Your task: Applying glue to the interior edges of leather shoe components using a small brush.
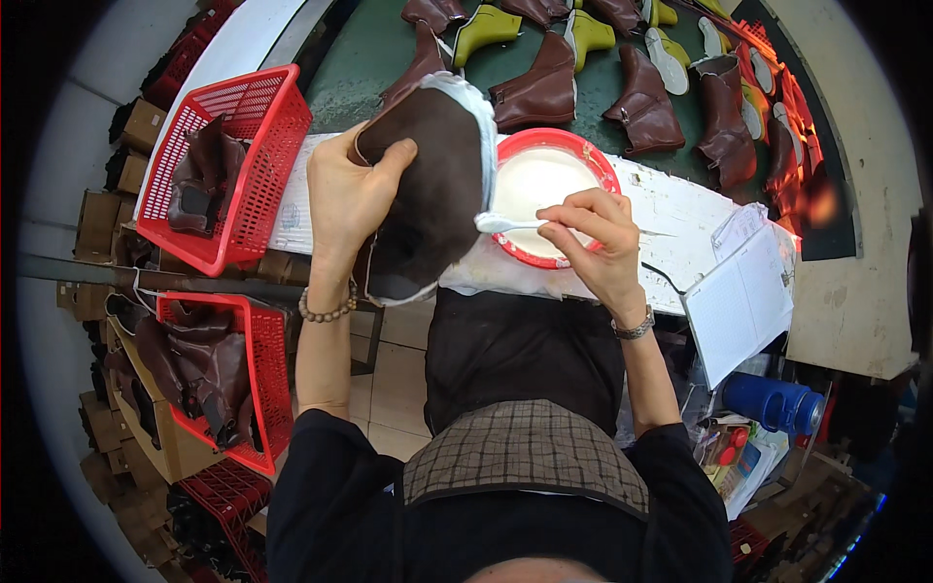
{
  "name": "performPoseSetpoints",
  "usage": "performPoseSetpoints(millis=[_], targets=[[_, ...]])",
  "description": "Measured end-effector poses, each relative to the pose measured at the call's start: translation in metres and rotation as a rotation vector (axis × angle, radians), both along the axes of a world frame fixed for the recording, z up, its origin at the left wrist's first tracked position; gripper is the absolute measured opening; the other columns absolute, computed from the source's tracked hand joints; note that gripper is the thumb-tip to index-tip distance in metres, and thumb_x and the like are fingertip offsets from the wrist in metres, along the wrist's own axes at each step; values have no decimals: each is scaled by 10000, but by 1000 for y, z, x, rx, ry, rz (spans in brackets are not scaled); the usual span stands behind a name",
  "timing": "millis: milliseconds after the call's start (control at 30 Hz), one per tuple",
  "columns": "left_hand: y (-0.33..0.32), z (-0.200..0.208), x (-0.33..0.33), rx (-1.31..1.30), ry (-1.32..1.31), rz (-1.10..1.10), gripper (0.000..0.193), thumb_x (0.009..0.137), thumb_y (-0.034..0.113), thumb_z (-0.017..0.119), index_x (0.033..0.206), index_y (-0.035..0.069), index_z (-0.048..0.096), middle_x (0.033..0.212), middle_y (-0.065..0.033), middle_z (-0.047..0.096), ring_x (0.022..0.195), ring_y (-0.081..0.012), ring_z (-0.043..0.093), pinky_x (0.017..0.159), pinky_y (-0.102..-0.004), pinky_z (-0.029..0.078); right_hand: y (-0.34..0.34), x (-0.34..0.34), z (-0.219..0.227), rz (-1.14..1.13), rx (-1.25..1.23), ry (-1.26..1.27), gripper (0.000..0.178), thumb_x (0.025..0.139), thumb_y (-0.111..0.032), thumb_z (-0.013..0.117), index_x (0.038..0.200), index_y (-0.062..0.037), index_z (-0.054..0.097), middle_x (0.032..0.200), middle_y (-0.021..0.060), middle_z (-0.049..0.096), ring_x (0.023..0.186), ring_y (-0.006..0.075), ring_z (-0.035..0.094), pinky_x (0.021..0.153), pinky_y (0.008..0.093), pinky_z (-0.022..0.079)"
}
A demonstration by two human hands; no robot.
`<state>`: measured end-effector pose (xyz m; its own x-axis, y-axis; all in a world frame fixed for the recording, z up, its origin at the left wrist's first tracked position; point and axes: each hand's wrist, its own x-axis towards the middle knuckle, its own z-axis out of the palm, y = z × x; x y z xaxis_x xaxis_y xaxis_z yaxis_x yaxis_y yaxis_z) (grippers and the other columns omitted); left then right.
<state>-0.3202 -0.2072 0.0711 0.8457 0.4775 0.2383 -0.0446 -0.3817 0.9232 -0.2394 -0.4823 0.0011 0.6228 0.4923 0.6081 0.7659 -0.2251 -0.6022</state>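
My left hand [338,199] grips a dark brown leather boot upper [428,185] by its side, thumb on the leather. White paste coats the upper's far right edge. Pinched in the fingers of my right hand [604,238] is a thin brush [501,224], its white-coated tip at the upper's right edge; whether the tip touches there I cannot tell. Beneath my right hand stands a red bowl [610,173] of white paste [539,180], with smears on its rim. The inside of the upper is mostly hidden from view.
Brown boots [544,83] and yellow-green shoe lasts [488,31] stand on the green surface beyond the white bench [671,189]. Red baskets holding leather uppers [292,117] [274,379] are at left. At right hang a notebook [739,301] and, lower, a blue flask [773,401].
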Motion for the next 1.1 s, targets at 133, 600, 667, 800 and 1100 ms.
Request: performPoseSetpoints(millis=[133, 600, 667, 800, 1100], targets=[[12, -13, 8, 399, 137, 296, 291, 870, 197, 702, 1113, 49, 764, 921, -194, 758, 823, -278, 753, 790, -376, 552, -14, 7, -1, -111, 43, 332, 149, 853, -137, 798, 997, -100, 808, 842, 55, 675, 748, 202, 643, 631, 290, 491], [59, -96, -60, 634, 499, -341, 1581, 453, 528, 988, 1655, 165, 26, 1626, -202, 260, 1497, -418, 279, 1139, -653, 294, -60, 23, -6, -401, -389, 196, 175, 885, -237, 765, 970, -86, 792, 837, 70, 684, 715, 238, 663, 648, 355, 506], [62, -101, -63, 618, 457, -359, 1587, 445, 474, 1005, 1653, 163, 22, 1635, -199, 228, 1502, -432, 259, 1149, -637, 307, -60, 26, -14, -422, -328, 213, 182, 896, -238, 761, 981, -80, 792, 838, 78, 685, 696, 235, 658, 644, 348, 503], [70, -105, -67, 714, 429, -361, 1406, 545, 278, 958, 1647, 141, 95, 1567, -211, 306, 1434, -430, 338, 1148, -552, 352, -67, 28, -26, -412, -366, 242, 180, 916, -228, 744, 977, -65, 790, 840, 80, 685, 690, 228, 653, 627, 335, 491], [17, -81, -74, 622, 32, -205, 1128, 676, 46, 828, 1595, 1, 177, 1463, -263, 393, 1336, -438, 419, 1135, -476, 380, -21, -7, -1, -115, -8, 343, 119, 890, -91, 764, 992, -33, 784, 845, 56, 697, 660, 119, 614, 596, 260, 477]])
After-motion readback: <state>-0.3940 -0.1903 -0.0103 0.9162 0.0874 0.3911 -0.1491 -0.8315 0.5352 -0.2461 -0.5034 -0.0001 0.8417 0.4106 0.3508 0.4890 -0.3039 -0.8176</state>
